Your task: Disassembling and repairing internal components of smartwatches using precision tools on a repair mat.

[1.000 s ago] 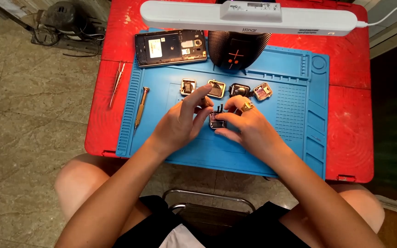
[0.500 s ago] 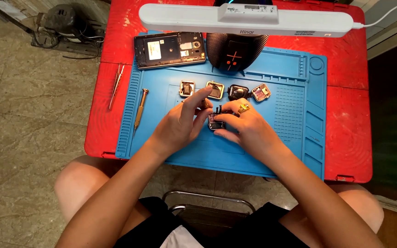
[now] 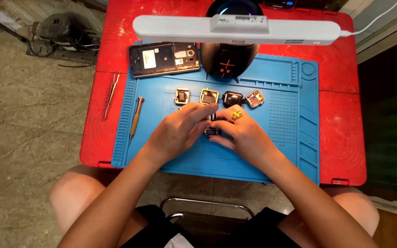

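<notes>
Left hand (image 3: 184, 131) and right hand (image 3: 244, 135) meet over blue work mat (image 3: 290, 147), fingertips of both pinching small dark component (image 3: 212, 132) (detail too small to tell). Gold ring (image 3: 236, 115) on right hand. Beyond: four small square modules (image 3: 207, 96) in row. Screwdriver (image 3: 136, 117) left on mat. Farther: opened phone (image 3: 164, 59), dark round speaker (image 3: 226, 62).

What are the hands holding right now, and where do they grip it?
Both the left hand and right hand pinch a small dark part over the blue mat, fingertips at its left and right ends. The grip is largely hidden.
</notes>
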